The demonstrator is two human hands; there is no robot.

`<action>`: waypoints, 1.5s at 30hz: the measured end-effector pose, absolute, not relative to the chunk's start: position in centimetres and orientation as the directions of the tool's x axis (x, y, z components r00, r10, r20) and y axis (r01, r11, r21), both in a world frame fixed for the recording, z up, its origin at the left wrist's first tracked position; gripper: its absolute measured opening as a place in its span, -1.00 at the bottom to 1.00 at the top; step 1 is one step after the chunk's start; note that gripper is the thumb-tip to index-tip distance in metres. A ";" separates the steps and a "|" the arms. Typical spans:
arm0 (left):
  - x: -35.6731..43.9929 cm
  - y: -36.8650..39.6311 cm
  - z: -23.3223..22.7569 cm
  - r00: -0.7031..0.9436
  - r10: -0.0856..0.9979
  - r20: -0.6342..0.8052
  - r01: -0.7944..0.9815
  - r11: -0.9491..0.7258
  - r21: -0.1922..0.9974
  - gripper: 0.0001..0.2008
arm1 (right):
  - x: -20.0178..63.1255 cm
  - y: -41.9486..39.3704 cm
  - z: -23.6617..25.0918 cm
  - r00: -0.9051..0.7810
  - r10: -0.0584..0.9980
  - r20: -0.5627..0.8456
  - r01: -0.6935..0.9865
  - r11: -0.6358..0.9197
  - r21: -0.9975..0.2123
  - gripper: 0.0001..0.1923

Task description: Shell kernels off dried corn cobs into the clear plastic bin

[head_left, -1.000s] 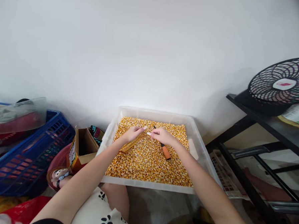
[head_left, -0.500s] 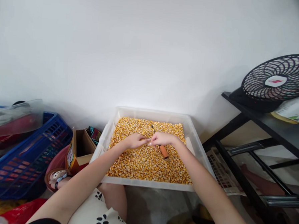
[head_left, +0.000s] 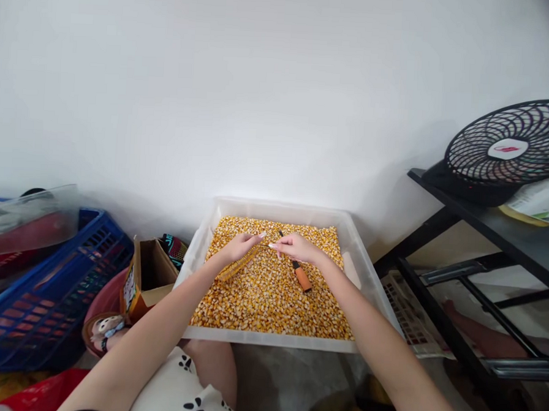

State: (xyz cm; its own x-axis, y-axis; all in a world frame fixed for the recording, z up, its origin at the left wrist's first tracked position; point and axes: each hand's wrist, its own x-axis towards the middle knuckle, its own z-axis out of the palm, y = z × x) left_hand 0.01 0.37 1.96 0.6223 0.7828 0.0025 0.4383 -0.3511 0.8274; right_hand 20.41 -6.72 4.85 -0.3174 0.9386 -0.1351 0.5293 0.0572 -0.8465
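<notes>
My left hand point(head_left: 241, 245) is closed around an ear of corn point(head_left: 240, 266), whose lower part slants down toward the left below the palm. Just right of it, my right hand point(head_left: 295, 247) pinches thumb and fingers together by the ear's upper end; what sits between them is too small to make out. Loose yellow corn kernels point(head_left: 269, 297) fill a translucent plastic bin point(head_left: 272, 338) beneath both hands. A tool with an orange handle point(head_left: 303, 279) lies on the kernels under my right hand, its dark shaft partly hidden.
To the left are an opened cardboard box point(head_left: 154, 273) and a blue plastic basket point(head_left: 53, 298). On the right, a black fan point(head_left: 507, 150) stands on a black metal rack point(head_left: 440, 199). A white wall point(head_left: 280, 95) rises behind the bin.
My hands have drawn slightly apart and the left has tilted, so the ear of corn now shows below it. More of the orange-handled tool is visible.
</notes>
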 end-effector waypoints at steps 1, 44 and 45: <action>0.0 0.3 2.1 0.620 0.785 -0.002 0.441 -0.346 0.828 -0.47 | 20.2 -6.7 4.8 -0.315 0.941 -0.126 0.539 0.068 -0.839 -0.52; 0.1 0.5 1.2 0.531 0.842 0.089 0.504 -0.399 0.766 -0.44 | 19.1 -6.4 3.5 -0.556 0.779 -0.291 0.688 0.234 -0.687 -0.59; 0.1 0.6 1.3 0.538 0.839 0.088 0.496 -0.399 0.772 -0.44 | 19.1 -6.3 3.3 -0.510 0.820 -0.261 0.713 0.233 -0.661 -0.60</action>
